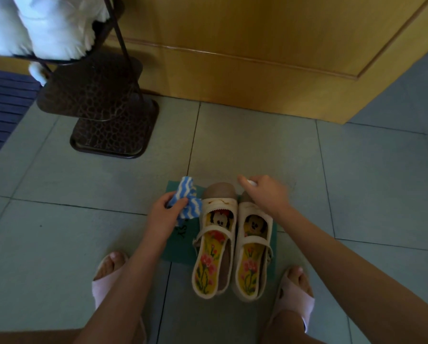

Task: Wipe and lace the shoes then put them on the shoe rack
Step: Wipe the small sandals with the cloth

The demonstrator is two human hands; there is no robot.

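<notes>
Two cream strap shoes with yellow flowered insoles stand side by side on a green mat [180, 249]: the left shoe [214, 244] and the right shoe [253, 254]. My left hand [164, 212] grips a blue-and-white wavy-striped cloth [188, 199] just left of the left shoe's toe. My right hand [265, 192] hovers over the right shoe's toe, hiding part of it, and holds a small white object [251, 182] between its fingertips. A dark metal tiered shoe rack [103, 108] stands at the upper left.
White fluffy footwear [46, 26] sits on the rack's top tier. A yellow wooden cabinet [257, 58] runs along the back. A dark ribbed mat [1, 105] lies at the far left. My feet in pink slippers [106, 281] flank the shoes on grey floor tiles.
</notes>
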